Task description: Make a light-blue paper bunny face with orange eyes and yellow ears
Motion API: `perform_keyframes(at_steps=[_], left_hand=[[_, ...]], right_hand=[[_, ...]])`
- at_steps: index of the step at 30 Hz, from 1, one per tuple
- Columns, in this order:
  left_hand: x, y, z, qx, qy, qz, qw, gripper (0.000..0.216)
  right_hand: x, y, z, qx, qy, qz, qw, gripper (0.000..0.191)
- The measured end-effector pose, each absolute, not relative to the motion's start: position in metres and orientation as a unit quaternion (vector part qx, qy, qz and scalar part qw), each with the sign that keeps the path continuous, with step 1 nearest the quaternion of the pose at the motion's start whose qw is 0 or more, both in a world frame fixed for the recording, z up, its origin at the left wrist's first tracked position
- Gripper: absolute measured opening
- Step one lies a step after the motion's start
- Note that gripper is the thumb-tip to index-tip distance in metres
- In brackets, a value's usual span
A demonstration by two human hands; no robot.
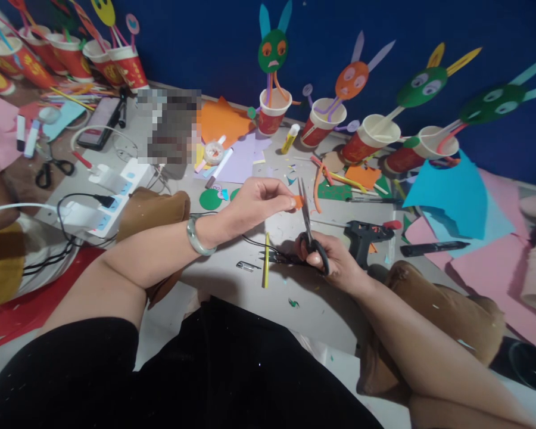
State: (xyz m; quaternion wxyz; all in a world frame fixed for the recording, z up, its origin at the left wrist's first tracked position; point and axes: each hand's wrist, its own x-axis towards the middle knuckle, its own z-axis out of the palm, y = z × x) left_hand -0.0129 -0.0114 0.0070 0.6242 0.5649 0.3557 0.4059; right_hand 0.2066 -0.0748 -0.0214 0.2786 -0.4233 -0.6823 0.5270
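Observation:
Between thumb and finger, my left hand (261, 205) pinches a small piece of orange paper (299, 201). My right hand (337, 262) has its fingers through the black handles of a pair of scissors (305, 208), blades pointing up and slightly parted. The orange paper lies right at the blades; whether they cut into it I cannot tell. Below the scissors, another dark-handled tool (279, 257) lies on the table, partly hidden by my right hand. Near it are a yellow stick (267, 262) and a safety pin (247, 266).
A black glue gun (360, 238) lies right of my right hand. Red paper cups (274, 112) with paper figures line the back. A white power strip (116, 205) with cables sits at left. Blue paper (451, 193) and pink paper (486, 262) cover the right side.

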Motion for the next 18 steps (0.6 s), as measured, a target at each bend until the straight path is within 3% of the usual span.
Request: perform_keyframes(at_steps=[4, 9, 18], left_hand=[[-0.0135, -0.0119, 0.0079, 0.571, 0.36, 0.402, 0.619, 0.013], [-0.0142, -0.0123, 0.0081, 0.585, 0.349, 0.395, 0.616, 0.031], [-0.0138, -0.0106, 0.0028, 0.573, 0.345, 0.389, 0.634, 0.015]], right_hand=[[0.2067, -0.0748, -0.022, -0.418, -0.685, 0.527, 0.278, 0.068], [0.206, -0.0743, -0.0202, -0.426, -0.681, 0.527, 0.279, 0.07], [0.2052, -0.0741, -0.0199, -0.427, -0.678, 0.529, 0.28, 0.071]])
